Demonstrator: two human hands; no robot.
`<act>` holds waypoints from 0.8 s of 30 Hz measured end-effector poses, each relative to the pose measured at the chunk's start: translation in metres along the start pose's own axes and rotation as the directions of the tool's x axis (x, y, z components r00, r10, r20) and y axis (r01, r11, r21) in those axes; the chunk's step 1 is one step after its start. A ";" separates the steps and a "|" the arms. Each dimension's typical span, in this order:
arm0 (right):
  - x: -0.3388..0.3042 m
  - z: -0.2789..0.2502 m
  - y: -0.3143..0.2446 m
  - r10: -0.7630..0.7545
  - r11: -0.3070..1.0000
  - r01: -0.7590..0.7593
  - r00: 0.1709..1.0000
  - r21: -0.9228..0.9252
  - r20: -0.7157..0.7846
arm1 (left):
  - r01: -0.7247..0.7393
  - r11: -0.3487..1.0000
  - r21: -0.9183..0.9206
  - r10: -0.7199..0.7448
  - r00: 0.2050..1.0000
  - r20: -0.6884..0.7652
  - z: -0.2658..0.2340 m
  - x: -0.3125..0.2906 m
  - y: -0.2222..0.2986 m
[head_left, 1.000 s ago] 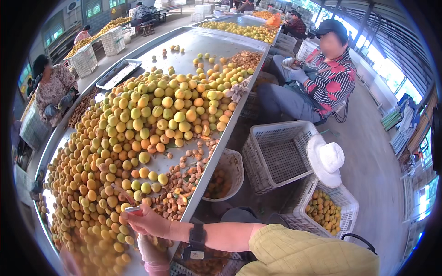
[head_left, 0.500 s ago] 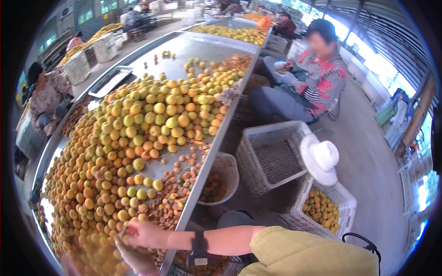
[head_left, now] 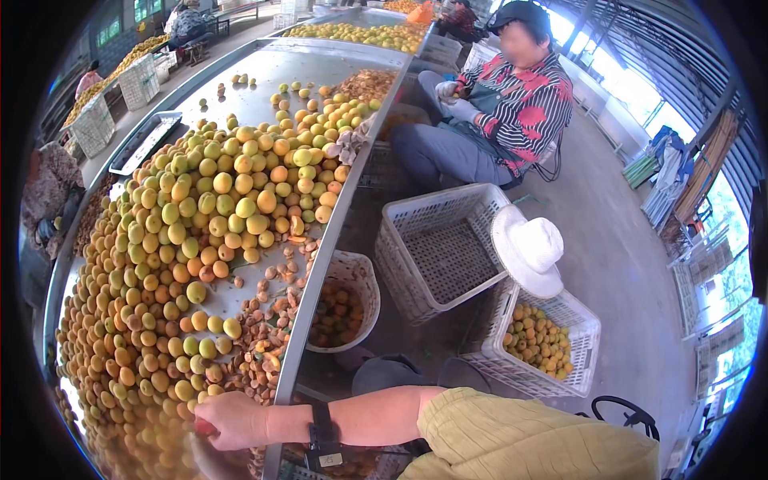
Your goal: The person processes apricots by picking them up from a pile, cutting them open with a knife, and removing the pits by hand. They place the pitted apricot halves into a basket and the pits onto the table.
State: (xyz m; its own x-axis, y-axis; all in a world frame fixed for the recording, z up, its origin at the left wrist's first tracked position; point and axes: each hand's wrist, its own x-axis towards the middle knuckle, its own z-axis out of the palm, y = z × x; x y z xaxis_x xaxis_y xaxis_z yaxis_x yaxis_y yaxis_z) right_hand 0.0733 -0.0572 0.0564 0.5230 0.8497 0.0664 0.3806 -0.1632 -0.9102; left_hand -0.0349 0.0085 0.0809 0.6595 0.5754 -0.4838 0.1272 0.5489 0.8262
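A large roofed shed for processing fruit, with a grey floor (head_left: 616,264) that looks like concrete. A long metal table (head_left: 268,66) stretches from near left to far centre, heaped with green, yellow and orange apricots (head_left: 232,192); brown fruit stones (head_left: 258,314) lie along its near right side. Right of it, a seated co-worker (head_left: 520,120) wears pale gloves. Nearer stand white slatted plastic crates (head_left: 396,268), one partly filled with fruit, and a round white tub (head_left: 365,290). At far left, more people sit near further fruit-topped crates (head_left: 92,128). Ribbed metal roofing (head_left: 668,44) slopes above bright openings at right.
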 end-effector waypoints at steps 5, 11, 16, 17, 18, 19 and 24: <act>-0.002 0.000 0.001 -0.041 0.999 0.037 0.993 -0.040 -0.111 | 0.028 0.999 -0.036 -0.024 0.993 0.114 -0.019 0.021 -0.010; 0.001 -0.004 0.006 -0.063 0.994 0.058 0.997 -0.090 -0.045 | 0.111 0.984 -0.142 -0.076 0.970 0.232 -0.029 0.022 -0.020; -0.001 -0.005 0.004 -0.060 0.996 0.057 0.997 -0.069 -0.042 | 0.084 0.971 -0.222 -0.031 0.972 0.232 -0.040 0.037 -0.031; -0.001 -0.005 0.003 -0.067 0.996 0.064 0.997 -0.069 -0.048 | 0.082 0.968 -0.238 -0.023 0.971 0.238 -0.043 0.039 -0.034; -0.001 -0.005 0.003 -0.075 0.995 0.071 0.996 -0.069 -0.053 | 0.080 0.964 -0.254 -0.014 0.968 0.250 -0.046 0.041 -0.036; -0.001 -0.004 0.003 -0.065 0.996 0.061 0.997 -0.070 -0.049 | 0.081 0.959 -0.271 -0.007 0.964 0.264 -0.048 0.043 -0.039; 0.002 0.001 0.007 -0.098 0.992 0.092 0.993 -0.091 -0.065 | 0.074 0.940 -0.334 -0.004 0.979 0.204 -0.053 0.045 -0.048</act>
State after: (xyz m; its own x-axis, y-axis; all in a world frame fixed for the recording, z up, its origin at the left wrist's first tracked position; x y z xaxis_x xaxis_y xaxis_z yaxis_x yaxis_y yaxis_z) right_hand 0.0765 -0.0568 0.0495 0.5320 0.8270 0.1818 0.4948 -0.1293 -0.8594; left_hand -0.0504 0.0396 0.0041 0.7964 0.4371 -0.4180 -0.0795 0.7607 0.6442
